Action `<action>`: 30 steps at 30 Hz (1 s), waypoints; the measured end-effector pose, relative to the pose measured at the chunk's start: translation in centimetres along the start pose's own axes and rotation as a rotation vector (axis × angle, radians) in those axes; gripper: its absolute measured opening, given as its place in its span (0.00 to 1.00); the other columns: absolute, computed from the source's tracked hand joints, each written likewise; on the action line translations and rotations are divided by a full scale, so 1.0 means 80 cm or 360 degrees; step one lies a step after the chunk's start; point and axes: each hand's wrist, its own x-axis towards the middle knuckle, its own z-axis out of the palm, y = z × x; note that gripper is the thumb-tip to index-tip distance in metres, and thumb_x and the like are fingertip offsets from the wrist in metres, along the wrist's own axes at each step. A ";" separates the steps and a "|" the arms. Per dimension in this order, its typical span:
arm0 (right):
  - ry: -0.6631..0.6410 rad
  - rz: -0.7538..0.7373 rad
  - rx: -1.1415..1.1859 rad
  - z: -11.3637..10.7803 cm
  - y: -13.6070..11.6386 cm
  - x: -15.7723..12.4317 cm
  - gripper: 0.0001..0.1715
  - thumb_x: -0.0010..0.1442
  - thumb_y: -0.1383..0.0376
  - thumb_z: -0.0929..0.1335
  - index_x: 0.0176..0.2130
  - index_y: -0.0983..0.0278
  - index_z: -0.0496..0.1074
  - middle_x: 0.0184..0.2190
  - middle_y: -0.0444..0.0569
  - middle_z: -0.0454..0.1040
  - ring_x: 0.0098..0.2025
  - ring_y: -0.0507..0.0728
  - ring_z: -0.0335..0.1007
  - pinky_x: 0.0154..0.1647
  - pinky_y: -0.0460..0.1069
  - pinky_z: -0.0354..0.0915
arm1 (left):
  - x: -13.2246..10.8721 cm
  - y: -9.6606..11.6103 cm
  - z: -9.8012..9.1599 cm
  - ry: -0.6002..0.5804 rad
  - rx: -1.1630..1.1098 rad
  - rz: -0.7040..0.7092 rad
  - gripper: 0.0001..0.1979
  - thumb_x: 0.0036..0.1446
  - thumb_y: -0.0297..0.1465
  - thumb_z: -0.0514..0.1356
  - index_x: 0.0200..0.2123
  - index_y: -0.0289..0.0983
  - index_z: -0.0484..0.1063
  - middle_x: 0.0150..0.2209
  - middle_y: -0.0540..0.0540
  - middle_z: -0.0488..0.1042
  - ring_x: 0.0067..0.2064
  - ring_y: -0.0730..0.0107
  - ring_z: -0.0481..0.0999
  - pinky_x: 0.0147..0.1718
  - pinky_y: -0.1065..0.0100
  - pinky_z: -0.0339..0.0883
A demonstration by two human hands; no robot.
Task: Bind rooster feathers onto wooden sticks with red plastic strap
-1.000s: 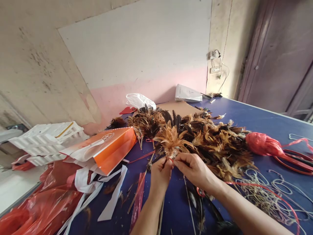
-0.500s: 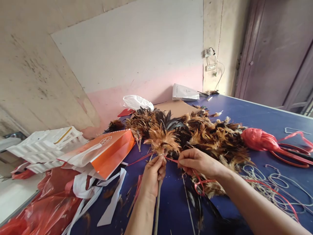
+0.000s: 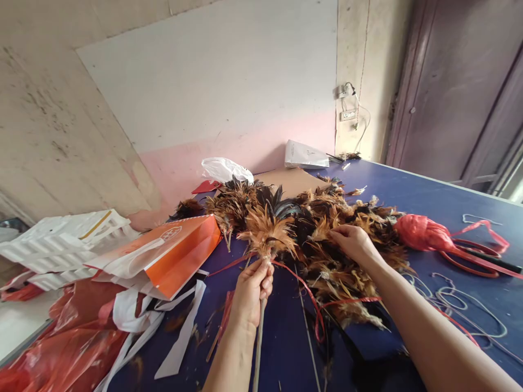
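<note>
My left hand is closed round a thin stick, the handle of a feather duster. Brown and black feathers fan out from the top of the stick, just above the fingers. Red plastic tape runs from the binding point and trails loosely to the right across the table. Over the feather pile, my right hand has its thumb and fingers pinched at the tips of some brown feathers.
A red tape ball and tangled string lie on the right of the blue table. To the left are an orange paper bag, white strips and red plastic. A silver packet rests by the wall.
My right hand has let go of the red tape and moved up and right to the feather pile. The tape now hangs slack. My left hand keeps its grip on the stick.
</note>
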 end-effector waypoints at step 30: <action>-0.0246 0.1064 0.1740 0.055 -0.005 0.003 0.12 0.54 0.72 0.64 0.23 0.64 0.58 0.11 0.35 0.56 0.10 0.42 0.43 0.09 0.38 0.41 | -0.005 0.000 0.008 -0.0021 0.0023 -0.0113 0.12 0.41 0.33 0.68 0.25 0.31 0.71 0.20 0.53 0.64 0.15 0.90 0.53 0.11 0.82 0.39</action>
